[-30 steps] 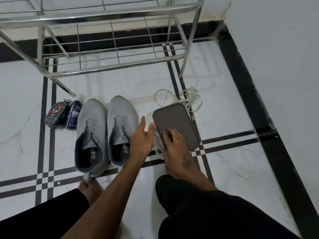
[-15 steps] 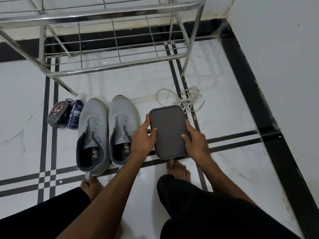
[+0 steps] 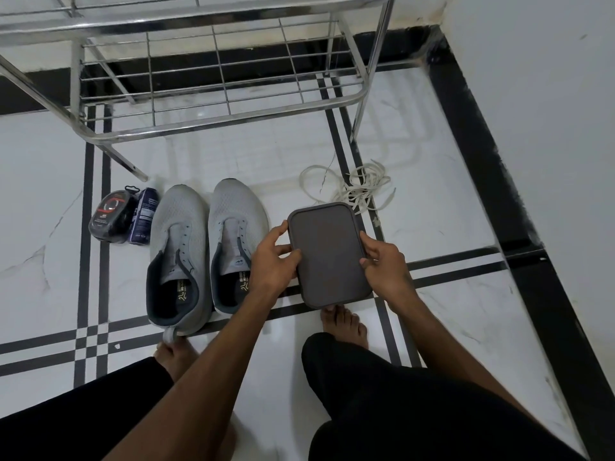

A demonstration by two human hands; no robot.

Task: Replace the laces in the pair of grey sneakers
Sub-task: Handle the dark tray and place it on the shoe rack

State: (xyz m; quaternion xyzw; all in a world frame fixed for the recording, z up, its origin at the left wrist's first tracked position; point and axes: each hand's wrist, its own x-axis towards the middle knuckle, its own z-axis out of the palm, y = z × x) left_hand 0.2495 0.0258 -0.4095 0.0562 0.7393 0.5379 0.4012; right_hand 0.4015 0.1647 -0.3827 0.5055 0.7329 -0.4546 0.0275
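Two grey sneakers without laces stand side by side on the tiled floor, the left sneaker (image 3: 178,257) and the right sneaker (image 3: 238,241), toes pointing away from me. A loose tangle of white laces (image 3: 357,191) lies on the floor beyond them to the right. A flat dark grey box with a lid (image 3: 327,254) is held above the floor between my hands. My left hand (image 3: 274,257) grips its left edge, thumb on the lid. My right hand (image 3: 382,264) grips its right edge.
A steel wire shoe rack (image 3: 206,104) stands at the back. A round shoe-polish tin (image 3: 111,216) and a small dark bottle (image 3: 144,216) lie left of the sneakers. My bare feet (image 3: 346,324) rest on the floor. A white wall (image 3: 549,111) runs along the right.
One second ago my right hand rested on the box on the floor. Both hands have since taken the box by its sides, lifted it and turned it nearly straight.
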